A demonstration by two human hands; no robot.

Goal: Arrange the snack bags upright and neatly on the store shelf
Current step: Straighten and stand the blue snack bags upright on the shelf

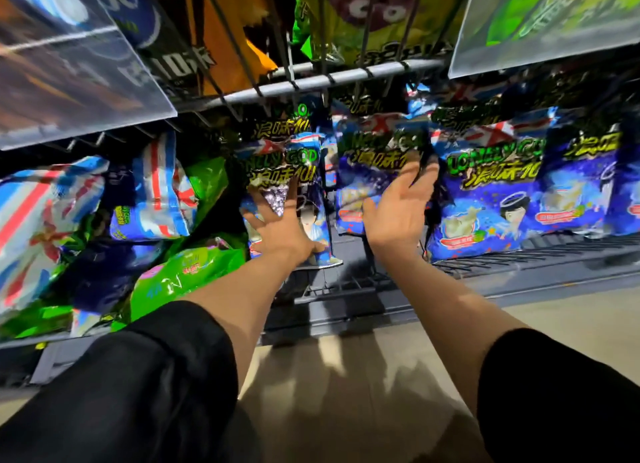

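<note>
With my left hand (277,227) flat on the centre blue bag (294,199) and right hand (398,206) open beside its neighbour (374,171), I'd press both upright together, neither grip holding anything.

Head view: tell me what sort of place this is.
Most likely a shop's snack aisle: a wire shelf packed with blue snack bags, more bags on the wire rack above, and clear plastic label holders along its edge.

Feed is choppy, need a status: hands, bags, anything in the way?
Left hand flat on upright blue foil snack bag. Right hand open beside next blue bag. Green bags toppled left.
</note>
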